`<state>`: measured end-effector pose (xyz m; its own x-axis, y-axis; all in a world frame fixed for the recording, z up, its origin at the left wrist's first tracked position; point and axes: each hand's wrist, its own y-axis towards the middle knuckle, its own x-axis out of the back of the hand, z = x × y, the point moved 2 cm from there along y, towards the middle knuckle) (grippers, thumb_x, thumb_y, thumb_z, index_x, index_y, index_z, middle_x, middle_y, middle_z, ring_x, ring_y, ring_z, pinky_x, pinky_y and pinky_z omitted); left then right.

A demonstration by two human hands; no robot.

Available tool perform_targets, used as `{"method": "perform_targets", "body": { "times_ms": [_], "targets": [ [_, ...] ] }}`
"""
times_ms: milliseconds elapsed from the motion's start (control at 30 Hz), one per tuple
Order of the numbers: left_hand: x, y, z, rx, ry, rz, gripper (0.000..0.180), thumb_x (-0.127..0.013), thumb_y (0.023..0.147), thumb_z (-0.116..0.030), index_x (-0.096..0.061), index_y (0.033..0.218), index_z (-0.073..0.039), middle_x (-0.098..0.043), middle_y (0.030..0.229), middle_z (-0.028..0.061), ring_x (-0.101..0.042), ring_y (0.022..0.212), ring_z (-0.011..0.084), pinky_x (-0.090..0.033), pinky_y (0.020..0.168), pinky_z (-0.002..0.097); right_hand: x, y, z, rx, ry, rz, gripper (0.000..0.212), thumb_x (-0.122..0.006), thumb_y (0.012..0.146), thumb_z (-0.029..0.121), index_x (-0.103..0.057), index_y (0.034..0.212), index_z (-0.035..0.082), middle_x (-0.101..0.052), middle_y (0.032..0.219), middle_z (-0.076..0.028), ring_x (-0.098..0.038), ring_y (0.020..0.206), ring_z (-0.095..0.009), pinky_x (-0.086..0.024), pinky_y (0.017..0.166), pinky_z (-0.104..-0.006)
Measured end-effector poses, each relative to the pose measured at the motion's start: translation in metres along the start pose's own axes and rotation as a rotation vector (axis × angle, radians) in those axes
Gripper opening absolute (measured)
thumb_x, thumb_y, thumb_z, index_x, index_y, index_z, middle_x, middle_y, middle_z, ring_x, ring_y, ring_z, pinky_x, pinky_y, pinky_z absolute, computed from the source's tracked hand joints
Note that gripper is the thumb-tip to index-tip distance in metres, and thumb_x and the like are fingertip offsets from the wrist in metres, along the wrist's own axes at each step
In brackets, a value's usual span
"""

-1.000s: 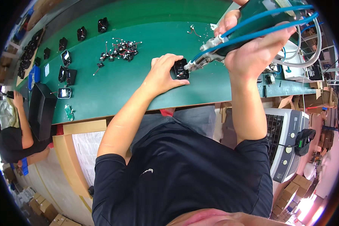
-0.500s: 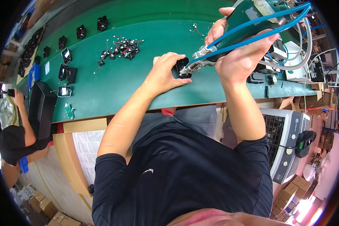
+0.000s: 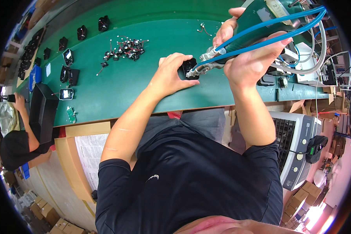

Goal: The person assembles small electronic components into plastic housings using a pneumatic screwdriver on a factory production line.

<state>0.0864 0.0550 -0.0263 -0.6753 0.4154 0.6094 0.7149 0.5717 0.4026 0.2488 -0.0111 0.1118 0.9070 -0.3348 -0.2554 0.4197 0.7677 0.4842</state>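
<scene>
My left hand [image 3: 168,75] is closed around a small black plastic housing [image 3: 190,64] on the green table, fingers on its far side and thumb on its near side. My right hand [image 3: 247,64] is wrapped round a dark green, hose-fed power screwdriver [image 3: 246,42], held at a slant. Its metal nose [image 3: 201,68] reaches down into the housing. Two blue hoses [image 3: 257,45] run along the tool to the upper right. What lies under the nose inside the housing is hidden.
A pile of small wired parts [image 3: 126,50] lies left of my hands. Several black housings [image 3: 82,32] stand farther left, near a green circuit board [image 3: 71,114] and a large black bin [image 3: 43,113]. At far left, a co-worker's hand [image 3: 19,102] shows. A white machine [image 3: 294,150] stands at right.
Both hands keep their hold, and the screwdriver nose stays in the housing. The tool's body and my right hand have shifted very slightly right.
</scene>
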Motion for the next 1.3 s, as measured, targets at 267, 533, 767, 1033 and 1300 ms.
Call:
{"method": "perform_targets", "body": {
  "times_ms": [267, 533, 767, 1033, 1300],
  "targets": [
    [-0.002, -0.001, 0.002, 0.044, -0.008, 0.052, 0.077, -0.095, 0.065, -0.038, -0.065, 0.128, -0.006, -0.068, 0.118, 0.0093, -0.064, 0.114, 0.0270, -0.041, 0.101, 0.0396, -0.010, 0.001, -0.004, -0.061, -0.037, -0.008, 0.105, -0.013, 0.090, 0.092, -0.053, 0.120, -0.001, -0.057, 0.071, -0.009, -0.056, 0.063, -0.022, -0.048, 0.060, -0.0339],
    [0.002, -0.001, -0.004, -0.017, -0.028, 0.005, 0.075, -0.096, 0.064, -0.037, -0.066, 0.125, -0.007, -0.067, 0.115, 0.0070, -0.063, 0.111, 0.0251, -0.041, 0.100, 0.0384, -0.039, 0.035, 0.062, 0.212, 0.038, -0.090, 0.095, -0.019, 0.097, 0.083, -0.059, 0.110, -0.002, -0.053, 0.057, -0.005, -0.051, 0.043, -0.015, -0.043, 0.040, -0.0259],
    [0.003, 0.002, -0.004, -0.007, -0.029, 0.042, 0.072, -0.096, 0.064, -0.036, -0.066, 0.123, -0.009, -0.067, 0.111, 0.0057, -0.063, 0.109, 0.0246, -0.040, 0.098, 0.0382, -0.040, 0.010, 0.011, -0.127, 0.261, -0.167, 0.099, -0.025, 0.093, 0.088, -0.058, 0.113, -0.004, -0.058, 0.066, -0.008, -0.055, 0.053, -0.017, -0.043, 0.049, -0.0269],
    [0.001, -0.001, -0.001, 0.026, -0.136, 0.067, 0.069, -0.096, 0.064, -0.036, -0.067, 0.121, -0.009, -0.068, 0.111, 0.0060, -0.063, 0.110, 0.0254, -0.039, 0.098, 0.0385, -0.039, 0.002, 0.013, -0.259, 0.386, -0.161, 0.105, -0.026, 0.087, 0.094, -0.056, 0.117, -0.003, -0.059, 0.069, -0.008, -0.056, 0.057, -0.017, -0.043, 0.051, -0.0271],
    [0.004, -0.001, -0.003, -0.003, -0.099, 0.011, 0.069, -0.096, 0.063, -0.038, -0.068, 0.119, -0.008, -0.068, 0.108, 0.0063, -0.063, 0.107, 0.0257, -0.040, 0.096, 0.0384, -0.024, 0.004, -0.006, -0.041, -0.090, 0.014, 0.109, -0.014, 0.087, 0.095, -0.055, 0.116, -0.002, -0.057, 0.067, -0.009, -0.056, 0.058, -0.020, -0.047, 0.055, -0.0318]
  ]
}}
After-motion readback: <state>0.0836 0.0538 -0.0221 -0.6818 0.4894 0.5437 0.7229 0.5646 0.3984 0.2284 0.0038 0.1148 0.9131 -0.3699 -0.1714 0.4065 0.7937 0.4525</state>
